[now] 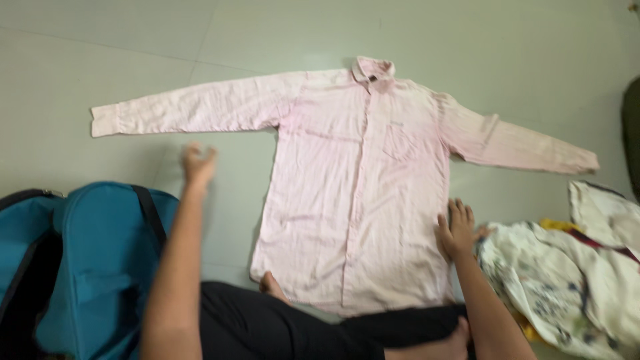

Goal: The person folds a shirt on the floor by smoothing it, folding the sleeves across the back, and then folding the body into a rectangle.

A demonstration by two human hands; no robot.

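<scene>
A pale pink long-sleeved shirt (pixel 357 193) lies flat, front up, on the grey tiled floor (pixel 100 47), sleeves spread wide. The right hand (pixel 457 230) rests with fingers extended on the shirt's right side edge. The left hand (pixel 198 165) hovers blurred over bare floor, fingers loosely spread, grasping nothing, beside a teal bag (pixel 87 267). Crumpled printed cloth (pixel 567 273) lies at the right.

Pink shirt (pixel 360 193) spread flat, sleeves out, on tiled floor (pixel 120 40). Right hand (pixel 457 230) w/ fingers (pixel 460 212) flat on hem edge; left hand (pixel 198 165) raised (blurred), teal bag (pixel 100 267) below its fingers.
</scene>
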